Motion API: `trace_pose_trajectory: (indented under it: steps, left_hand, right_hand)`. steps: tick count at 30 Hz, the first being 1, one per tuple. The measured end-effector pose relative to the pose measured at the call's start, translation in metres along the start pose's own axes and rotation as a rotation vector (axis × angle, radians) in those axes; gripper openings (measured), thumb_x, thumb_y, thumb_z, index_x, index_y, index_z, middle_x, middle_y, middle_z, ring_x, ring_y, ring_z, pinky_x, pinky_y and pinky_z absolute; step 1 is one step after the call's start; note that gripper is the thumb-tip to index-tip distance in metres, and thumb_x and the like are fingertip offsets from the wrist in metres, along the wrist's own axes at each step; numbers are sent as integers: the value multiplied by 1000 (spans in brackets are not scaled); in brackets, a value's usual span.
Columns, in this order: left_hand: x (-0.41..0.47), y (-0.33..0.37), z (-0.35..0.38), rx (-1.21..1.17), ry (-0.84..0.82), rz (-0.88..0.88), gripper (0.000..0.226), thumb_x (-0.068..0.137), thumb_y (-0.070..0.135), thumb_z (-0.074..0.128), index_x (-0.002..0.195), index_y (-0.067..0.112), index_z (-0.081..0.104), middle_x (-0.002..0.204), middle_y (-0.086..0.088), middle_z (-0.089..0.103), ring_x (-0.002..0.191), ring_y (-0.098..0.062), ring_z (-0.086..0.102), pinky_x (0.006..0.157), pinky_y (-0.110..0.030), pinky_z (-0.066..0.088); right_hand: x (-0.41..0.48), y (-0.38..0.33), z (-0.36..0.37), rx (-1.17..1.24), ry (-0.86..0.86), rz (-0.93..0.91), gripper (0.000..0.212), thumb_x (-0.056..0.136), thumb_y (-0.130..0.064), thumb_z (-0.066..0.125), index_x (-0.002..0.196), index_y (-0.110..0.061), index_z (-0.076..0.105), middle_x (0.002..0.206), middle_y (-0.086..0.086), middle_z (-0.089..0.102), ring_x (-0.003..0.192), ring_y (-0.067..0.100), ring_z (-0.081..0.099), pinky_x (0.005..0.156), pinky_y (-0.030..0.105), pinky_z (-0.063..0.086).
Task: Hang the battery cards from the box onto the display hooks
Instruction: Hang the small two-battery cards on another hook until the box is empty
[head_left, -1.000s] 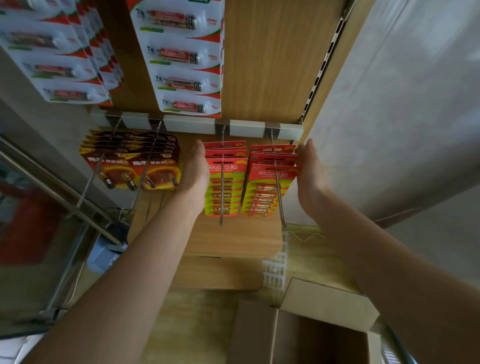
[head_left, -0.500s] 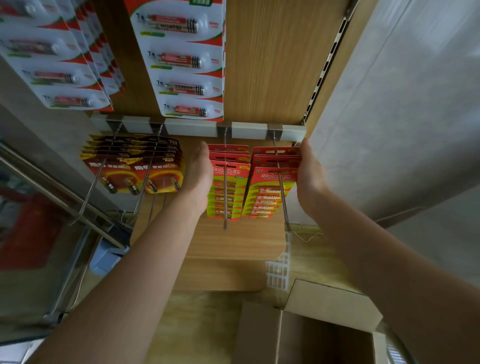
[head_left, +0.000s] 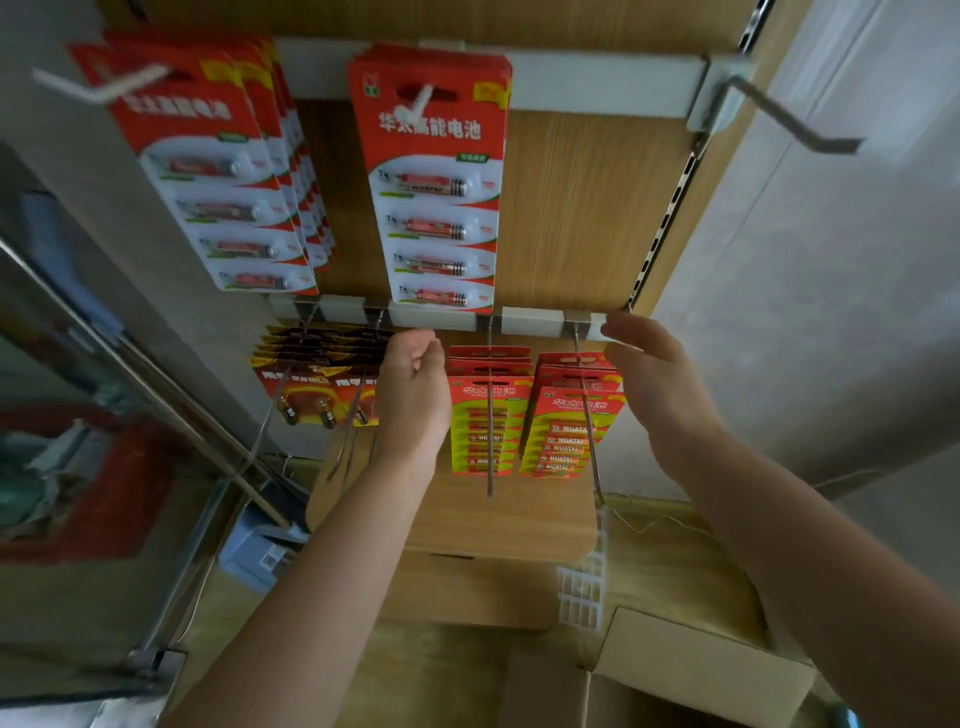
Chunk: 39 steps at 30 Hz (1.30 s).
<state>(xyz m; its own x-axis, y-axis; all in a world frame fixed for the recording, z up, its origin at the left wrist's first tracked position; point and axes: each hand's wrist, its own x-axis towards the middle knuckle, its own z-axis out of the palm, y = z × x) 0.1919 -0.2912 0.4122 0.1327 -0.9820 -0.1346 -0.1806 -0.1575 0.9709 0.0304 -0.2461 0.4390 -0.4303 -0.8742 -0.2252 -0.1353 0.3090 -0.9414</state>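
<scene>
Fingers (head_left: 626, 332) of the right hand (head_left: 657, 387) are straight and slightly apart, holding nothing. The palm faces inward, just beside the right stack of red-and-yellow-green cardboard battery cards (head_left: 569, 415). On the far side of the neighbouring stack (head_left: 488, 415) is the left hand (head_left: 415, 400), its fingers (head_left: 418, 345) loosely curled, with nothing visible in them.

Judgement: the hands bracket the two stacks to square them back along the thin metal display hooks (head_left: 489, 467), leaving the hook tips free for more cards.

Cards hang from their top slots, long axis vertical, printed faces toward the hook tips and the camera, batteries lying crosswise. Below right sits an open brown cardboard box (head_left: 691, 670) — contents not visible. At top right, the upper grey metal hook (head_left: 779, 117) is bare.
</scene>
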Motion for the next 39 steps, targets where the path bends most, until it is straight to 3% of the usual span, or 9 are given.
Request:
trace_pose_trajectory:
  steps: [3,8,12,14,20,27,34,36,39]
  left_hand:
    - [-11,14,-16,-97,88,39,18,97,16,39,105,15,56,99,5,59,103,-17,55,93,-33,45]
    - [-22,51,-40,-123,187,319,17,98,18,37,108,12,49,105,0,53,96,-12,51,77,-11,40]
    - [-3,87,-45,-141,47,262,44,99,39,27,139,23,32,135,8,41,121,-5,40,93,-8,30]
    - [12,102,-47,-234,-55,138,55,96,51,21,146,27,22,152,8,28,138,-10,27,115,-29,20]
    - [34,123,-48,-337,-259,-14,56,94,58,16,126,29,51,135,0,54,128,-18,47,113,-45,29]
    - [19,130,-45,-271,-299,-36,60,94,56,15,128,23,50,129,-5,57,120,-23,52,108,-49,34]
    - [13,124,-57,-216,-260,0,55,95,54,16,133,26,45,129,6,50,121,-9,44,103,-31,28]
    - [7,115,-75,-155,-217,88,46,97,46,26,138,27,37,135,12,43,126,-5,37,105,-25,27]
    - [0,89,-111,-46,-197,292,24,97,24,40,116,22,56,111,17,54,109,-1,49,87,-11,36]
  right_hand:
    - [-14,-16,10,20,-50,-52,29,96,-17,41,123,-22,52,112,-6,61,102,15,61,87,28,52]
    - [-25,-51,31,78,-130,-143,39,99,-32,33,137,-28,41,141,-8,45,133,13,38,114,37,28]
    - [-24,-84,51,127,-139,-127,47,97,-47,28,139,-27,38,139,-11,47,127,5,44,96,20,31]
    - [-22,-98,60,144,-125,-129,41,98,-48,24,120,-26,50,99,-23,59,86,-12,56,74,6,37]
    - [-25,-121,80,248,-89,-109,54,97,-52,16,105,-26,62,64,-13,67,46,-7,61,37,9,42]
    - [-30,-134,88,283,-52,-89,61,94,-58,13,118,-25,57,111,2,66,110,20,60,103,42,41]
    - [-43,-129,83,256,43,-77,42,97,-52,18,117,-35,51,104,-14,63,102,4,60,81,19,40]
    - [-52,-116,80,297,135,-50,38,98,-41,31,134,-32,41,133,-7,52,122,13,49,88,25,33]
    - [-66,-91,81,335,204,-2,29,95,-22,45,123,-28,52,124,-2,56,119,22,51,90,36,43]
